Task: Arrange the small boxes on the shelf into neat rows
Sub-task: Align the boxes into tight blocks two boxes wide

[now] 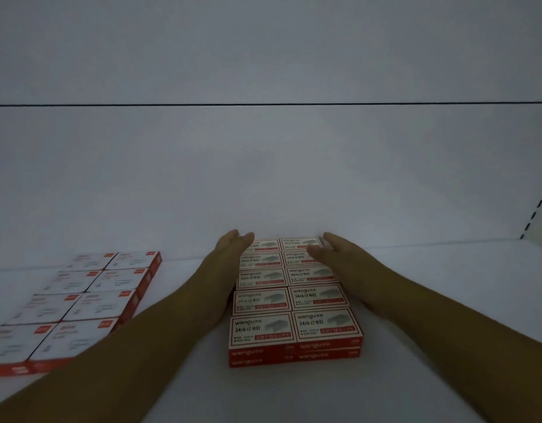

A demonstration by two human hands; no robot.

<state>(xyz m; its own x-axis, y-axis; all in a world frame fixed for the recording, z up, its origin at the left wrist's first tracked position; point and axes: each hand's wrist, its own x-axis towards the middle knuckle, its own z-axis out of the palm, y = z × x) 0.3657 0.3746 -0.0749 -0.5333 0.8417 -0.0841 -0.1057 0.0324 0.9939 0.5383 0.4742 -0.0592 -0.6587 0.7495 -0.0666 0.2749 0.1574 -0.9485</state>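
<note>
White shelf point(294, 395) board fills the foreground. Its front lip is out of view, so the room on the near side of the wengu block point(294, 300) cannot be judged. That block — the task's boxes, two columns of five, two layers high — sits mid-shelf. Its two columns look slightly out of step, though the wide lens may account for that. Both forearms flank it. Well apart to the block's left, a second block point(80, 303) of red-and-white boxes lies in squared rows, and the strip of shelf between the two takes the left forearm. At the block's far left corner the left hand point(230, 254) lies flat along the side, fingers straight, gripping nothing. At the far right the right hand point(334, 254) has straight fingers beside the last rows and its thumb across a box top, and it also holds nothing. The likely fault is an uneven squeeze: harder pressure from one side could slide the top layer off the lower one or skew a box out of line. Just beyond the block stands the back panel point(263, 178) — whether the last row touches it cannot be told — so there is little room for pushing deeper. Right of the block, open shelf runs to the slotted upright point(537, 209).
</note>
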